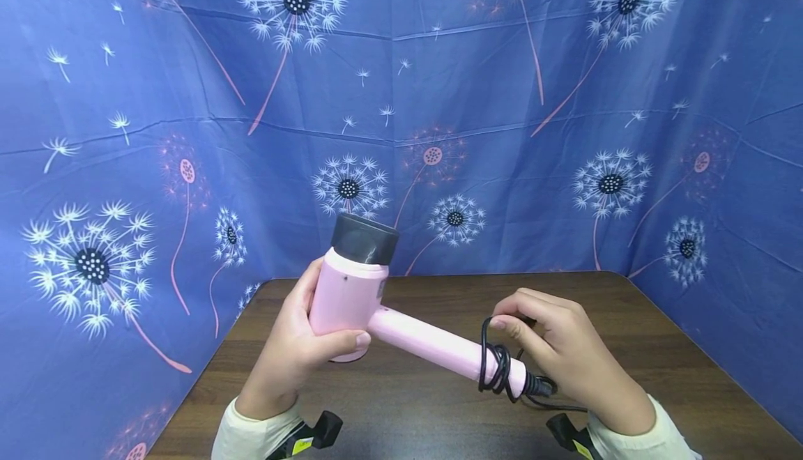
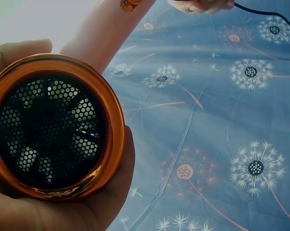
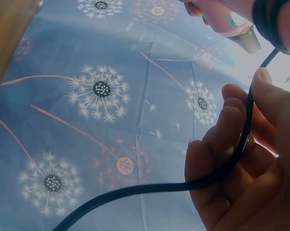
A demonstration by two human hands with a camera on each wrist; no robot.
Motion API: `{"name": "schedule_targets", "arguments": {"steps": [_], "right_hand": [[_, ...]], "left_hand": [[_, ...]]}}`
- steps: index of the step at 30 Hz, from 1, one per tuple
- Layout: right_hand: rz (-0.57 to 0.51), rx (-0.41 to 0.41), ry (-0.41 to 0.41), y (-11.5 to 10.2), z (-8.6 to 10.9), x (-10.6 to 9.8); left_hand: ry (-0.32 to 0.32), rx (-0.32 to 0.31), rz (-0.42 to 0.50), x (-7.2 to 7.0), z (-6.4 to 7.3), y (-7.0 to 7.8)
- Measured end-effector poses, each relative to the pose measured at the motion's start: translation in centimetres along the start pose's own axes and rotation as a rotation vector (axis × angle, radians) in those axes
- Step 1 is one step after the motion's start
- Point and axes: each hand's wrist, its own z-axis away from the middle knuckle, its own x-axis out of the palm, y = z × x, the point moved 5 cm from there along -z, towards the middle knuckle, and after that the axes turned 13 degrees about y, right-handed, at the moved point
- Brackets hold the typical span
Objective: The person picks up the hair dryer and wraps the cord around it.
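Note:
A pink hair dryer (image 1: 429, 335) with a dark nozzle (image 1: 364, 238) is held above the table, its handle slanting down to the right. My left hand (image 1: 301, 338) grips the dryer's barrel, thumb across the front. In the left wrist view the round mesh air intake (image 2: 51, 132) with its orange rim faces the camera. A black power cord (image 1: 498, 368) is coiled several times round the lower handle. My right hand (image 1: 558, 348) pinches a loop of that cord beside the handle's end; in the right wrist view the cord (image 3: 135, 188) runs across its curled fingers.
A brown wooden table (image 1: 414, 422) lies beneath both hands. Behind it and along both sides hangs a blue curtain (image 1: 502, 188) with dandelion prints. Dark straps with small devices (image 1: 326, 429) sit at both wrists.

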Motion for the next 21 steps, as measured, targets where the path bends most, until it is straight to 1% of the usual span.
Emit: {"name": "schedule_targets", "arguments": {"steps": [6,9,14,17,21], "right_hand": [[-0.074,-0.057,0.000,-0.20,0.00,0.36],[-0.067,-0.052,-0.011,-0.15,0.03,0.51],[-0.033,-0.040,-0.026,0.05,0.07,0.60],[-0.045,-0.080,-0.010,-0.01,0.02,0.66],[-0.053,-0.077,-0.003,-0.05,0.13,0.88]], "left_hand": [[-0.012,-0.014,0.066,-0.03,-0.03,0.13],[-0.020,-0.010,0.095,0.03,-0.06,0.21],[-0.028,0.012,0.105,0.11,-0.13,0.28],[-0.028,0.012,0.121,0.11,-0.15,0.24],[-0.030,0.004,0.172,0.18,-0.18,0.17]]}}
